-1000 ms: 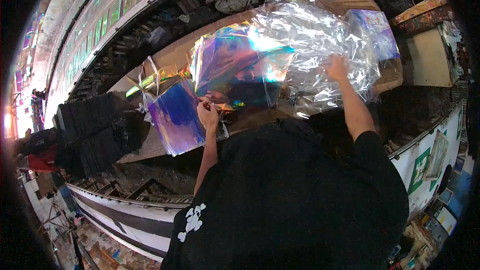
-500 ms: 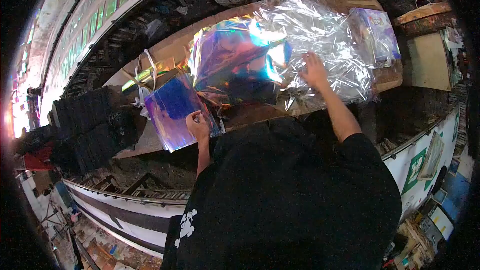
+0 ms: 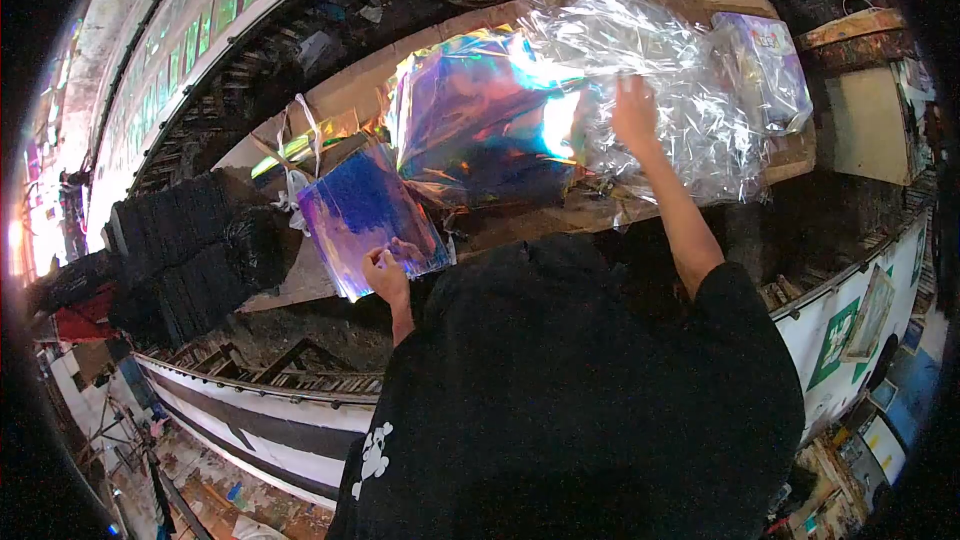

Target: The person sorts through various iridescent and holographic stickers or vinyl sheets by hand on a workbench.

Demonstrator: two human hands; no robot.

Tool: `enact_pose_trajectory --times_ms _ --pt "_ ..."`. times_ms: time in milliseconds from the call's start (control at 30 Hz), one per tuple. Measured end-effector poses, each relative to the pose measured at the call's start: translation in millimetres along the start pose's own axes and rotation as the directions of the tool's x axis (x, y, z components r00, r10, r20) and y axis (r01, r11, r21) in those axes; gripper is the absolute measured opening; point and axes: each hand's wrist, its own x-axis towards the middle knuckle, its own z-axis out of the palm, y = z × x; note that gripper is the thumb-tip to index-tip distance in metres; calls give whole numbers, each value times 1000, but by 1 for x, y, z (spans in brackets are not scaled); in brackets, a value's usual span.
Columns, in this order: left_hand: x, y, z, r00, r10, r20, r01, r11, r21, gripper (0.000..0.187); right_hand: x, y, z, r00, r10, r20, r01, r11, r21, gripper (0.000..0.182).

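My left hand (image 3: 387,276) is at the lower edge of a flat stack of iridescent blue-purple sheets (image 3: 350,205), its fingers curled together; whether they hold anything is too small to tell. My right hand (image 3: 635,115) lies over the left part of a crumpled heap of clear plastic film (image 3: 690,90), its fingertips blurred. Between the hands, a larger iridescent film sheet (image 3: 470,115) spreads over the cardboard (image 3: 790,155), its right edge close to my right hand.
A purple-and-white box (image 3: 770,70) wrapped in clear film stands at the right end. Black stacked material (image 3: 175,250) lies on the left. White plastic strips (image 3: 298,185) sit beside the sheets. A white barrier (image 3: 280,440) runs along the near side.
My right hand has moved slightly up over the clear film, and the film heap has shifted and spread to the right. My left hand has moved down and left along the sheets.
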Motion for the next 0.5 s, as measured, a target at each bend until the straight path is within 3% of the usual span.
enact_pose_trajectory --times_ms 33,100,133,200,267,333,400,467,500 --pt "1 1 1 1000 -9 12 8 1000 17 19 -2 -7 0 1000 1 3 -1 1000 -1 52" --pt "3 3 -1 999 -17 27 16 999 40 20 -8 -16 1 927 -367 -81 375 903 207 53" --pt "5 6 -3 999 5 45 -7 999 46 20 -9 -3 25 928 -363 -77 371 904 211 53" --pt "8 7 -7 998 27 55 -30 998 53 20 -2 47 90 957 -116 267 69 982 177 57" --pt "11 3 -15 999 47 1 -47 998 50 20 18 78 57 927 -15 375 7 1000 23 51" --pt "9 3 -27 1000 24 -19 -23 997 71 20 35 95 79 914 390 110 -380 920 -95 32" --pt "9 5 -28 1000 2 -28 0 996 90 20 53 100 53 899 419 128 -400 904 -153 28" --pt "13 10 -22 962 273 17 -271 942 197 23 67 103 20 877 455 152 -419 881 -221 25" --pt "20 24 -9 943 316 99 -325 942 88 28 78 107 18 821 468 328 -430 884 -185 31"
